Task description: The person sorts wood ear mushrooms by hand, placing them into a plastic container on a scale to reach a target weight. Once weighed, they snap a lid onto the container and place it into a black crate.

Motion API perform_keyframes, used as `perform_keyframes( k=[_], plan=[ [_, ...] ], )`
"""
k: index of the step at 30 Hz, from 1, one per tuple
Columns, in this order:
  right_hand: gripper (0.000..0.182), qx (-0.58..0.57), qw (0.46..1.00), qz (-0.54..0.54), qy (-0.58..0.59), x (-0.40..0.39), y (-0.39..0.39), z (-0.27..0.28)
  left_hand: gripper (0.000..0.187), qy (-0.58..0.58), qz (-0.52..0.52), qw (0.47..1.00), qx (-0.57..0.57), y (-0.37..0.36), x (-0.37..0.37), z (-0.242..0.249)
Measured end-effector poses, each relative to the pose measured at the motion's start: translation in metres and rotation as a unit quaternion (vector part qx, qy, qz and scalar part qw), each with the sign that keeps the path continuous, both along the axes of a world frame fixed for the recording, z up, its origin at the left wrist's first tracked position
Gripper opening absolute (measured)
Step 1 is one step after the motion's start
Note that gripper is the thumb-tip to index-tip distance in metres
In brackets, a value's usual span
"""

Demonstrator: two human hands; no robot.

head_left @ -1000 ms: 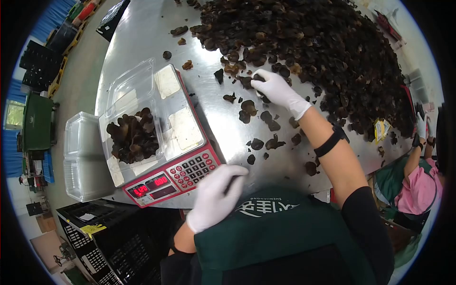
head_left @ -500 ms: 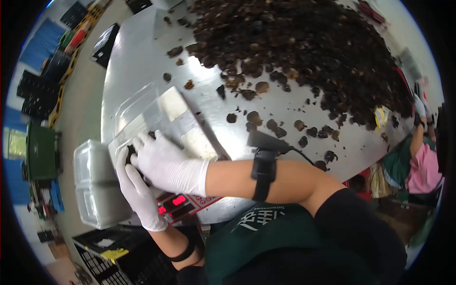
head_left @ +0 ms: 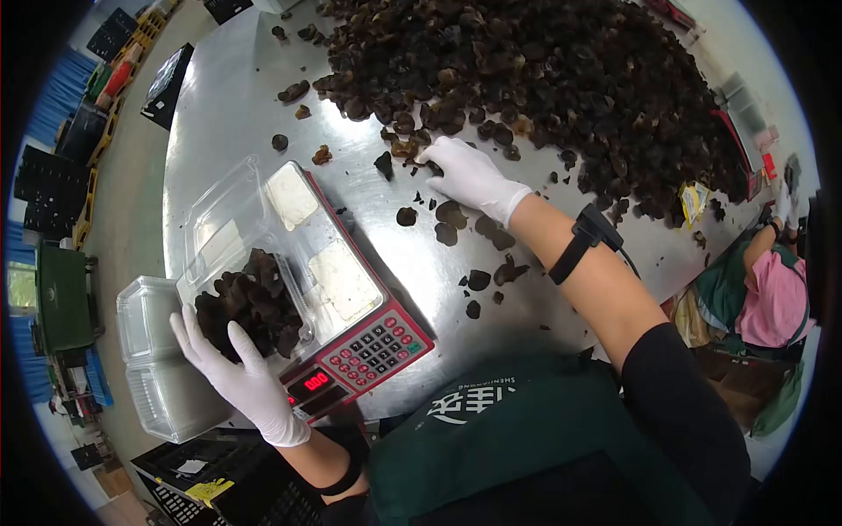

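Dark, ruffled fungus pieces [head_left: 254, 302] fill a clear plastic box [head_left: 303, 302], whose lid [head_left: 230, 206] is swung open. The box rests on a red digital scale [head_left: 373, 346] with a lit red display. My left hand [head_left: 230, 368], white-gloved, has its fingers spread against the near left side of the box and the fungus. My right hand [head_left: 474, 178], also gloved, is at the edge of a large fungus pile [head_left: 544, 79], its fingertips bent together over small pieces; what they hold, if anything, is hidden.
Stacked clear boxes [head_left: 162, 377] stand left of the scale. Loose fungus pieces [head_left: 452, 215] lie on the metal table [head_left: 237, 96]. A yellow packet [head_left: 694, 204] sits by the pile. Another person [head_left: 772, 294] is at the far right. A black crate [head_left: 237, 482] stands below.
My right hand has left the box and moved right to the pile's edge. My left hand's fingers have spread. The fungus in the box and the scale's keypad now show.
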State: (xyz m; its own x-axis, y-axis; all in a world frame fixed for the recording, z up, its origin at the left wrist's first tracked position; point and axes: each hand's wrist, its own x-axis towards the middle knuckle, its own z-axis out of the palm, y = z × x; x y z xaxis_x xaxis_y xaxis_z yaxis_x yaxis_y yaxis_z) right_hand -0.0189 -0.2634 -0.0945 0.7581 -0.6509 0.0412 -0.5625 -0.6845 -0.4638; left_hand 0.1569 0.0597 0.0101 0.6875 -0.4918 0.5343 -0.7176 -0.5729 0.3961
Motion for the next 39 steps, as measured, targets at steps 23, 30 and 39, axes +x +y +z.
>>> perform_keyframes(
  k=[23, 30, 39],
  plan=[
    [0.025, 0.101, 0.995, 0.025, 0.000, -0.063, 0.035, 0.031, 0.038, -0.050, -0.028, 0.996, -0.067, 0.006, -0.061, 0.017],
    [0.014, 0.428, 0.872, -0.124, -0.200, -0.154, 0.051, 0.071, 0.030, 0.043, -0.401, 0.912, 0.075, -0.077, -0.148, -0.052],
    [0.031, 0.423, 0.816, -0.220, -0.327, -0.280, 0.085, 0.062, 0.010, -0.011, -0.388, 0.891, 0.234, -0.110, -0.159, -0.088]
  ],
)
